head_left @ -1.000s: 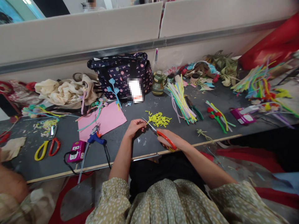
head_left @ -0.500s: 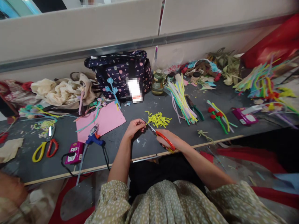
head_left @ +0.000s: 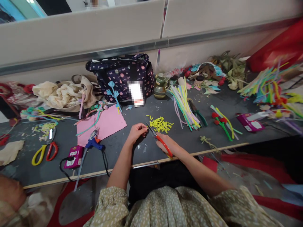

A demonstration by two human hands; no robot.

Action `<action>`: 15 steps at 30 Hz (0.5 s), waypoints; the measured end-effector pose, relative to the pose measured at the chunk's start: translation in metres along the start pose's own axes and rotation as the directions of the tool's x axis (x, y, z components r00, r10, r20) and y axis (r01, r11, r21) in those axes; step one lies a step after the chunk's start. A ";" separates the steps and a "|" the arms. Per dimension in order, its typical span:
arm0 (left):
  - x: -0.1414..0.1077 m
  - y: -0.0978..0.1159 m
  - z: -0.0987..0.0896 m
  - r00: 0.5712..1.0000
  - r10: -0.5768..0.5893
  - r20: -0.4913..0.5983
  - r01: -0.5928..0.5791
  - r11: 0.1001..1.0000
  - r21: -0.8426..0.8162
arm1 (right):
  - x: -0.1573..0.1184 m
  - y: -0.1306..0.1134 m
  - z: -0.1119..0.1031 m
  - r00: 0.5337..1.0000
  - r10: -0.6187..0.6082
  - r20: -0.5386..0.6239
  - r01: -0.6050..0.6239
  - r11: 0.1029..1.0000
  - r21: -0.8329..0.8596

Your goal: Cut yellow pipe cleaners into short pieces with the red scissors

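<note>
Your right hand (head_left: pixel 170 143) has just swung the scissors (head_left: pixel 163 144) a little, so the handles have dropped closer to your tummy and the blades stand at a steeper slant. The heap of short yellow pieces (head_left: pixel 161 125) looks about the same size, so that turn doesn't seem to have added any bits. The blade tips are right beside your left hand (head_left: pixel 138 133), so the work seems to be happening at those fingers.

Your right hand is wrapped around the handles. Your left fingers curl in close, but I can't tell if their tips meet or pinch a bit. The yellow heap is near, at 1 o'clock from your hands, just past the blades.

Watch 6 o'clock: the handles are almost at the pale table edge (head_left: pixel 227 148), so there's little room to pull back. At 9 to 10 o'clock, dark tabletop (head_left: pixel 120 137) shows before you reach the blue glue gun (head_left: pixel 94 142) and pink sheet (head_left: pixel 109 121). At 2 o'clock, the bunch of pipe cleaners (head_left: pixel 186 105) lies past the heap. At 3 o'clock, some tabletop shows before the knotted greenish strand (head_left: pixel 206 141).
</note>
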State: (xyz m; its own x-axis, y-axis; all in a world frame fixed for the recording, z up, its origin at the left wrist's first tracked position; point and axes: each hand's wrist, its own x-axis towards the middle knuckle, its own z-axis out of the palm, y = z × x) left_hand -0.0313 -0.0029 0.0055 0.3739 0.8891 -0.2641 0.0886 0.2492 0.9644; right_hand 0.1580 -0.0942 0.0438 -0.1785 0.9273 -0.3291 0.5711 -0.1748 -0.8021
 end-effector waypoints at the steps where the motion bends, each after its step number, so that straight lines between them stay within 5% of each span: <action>1: 0.000 -0.001 0.000 1.000 0.003 -0.002 -0.003 1.000 -0.011 | 0.000 0.000 0.000 1.000 -0.004 -0.017 0.004 1.000 0.021; 7: -0.002 -0.002 0.002 0.999 0.036 -0.006 -0.036 0.999 -0.029 | -0.008 0.014 0.004 1.000 0.002 -0.030 0.002 0.992 0.128; 10: -0.003 0.002 0.003 0.998 0.065 -0.010 -0.065 0.998 0.026 | -0.013 0.031 0.001 0.997 -0.011 -0.082 0.045 0.905 0.424; 15: 0.002 0.003 0.001 0.996 0.075 -0.050 -0.070 0.993 0.095 | -0.013 0.053 -0.025 0.979 -0.041 -0.198 0.146 0.821 0.552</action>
State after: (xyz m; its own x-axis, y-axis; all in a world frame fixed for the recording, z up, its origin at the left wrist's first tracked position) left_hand -0.0298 -0.0009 0.0076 0.3332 0.9233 -0.1913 0.1494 0.1486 0.9775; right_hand 0.2106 -0.1067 0.0186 -0.0397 0.9807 -0.1912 0.0003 -0.1914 -0.9815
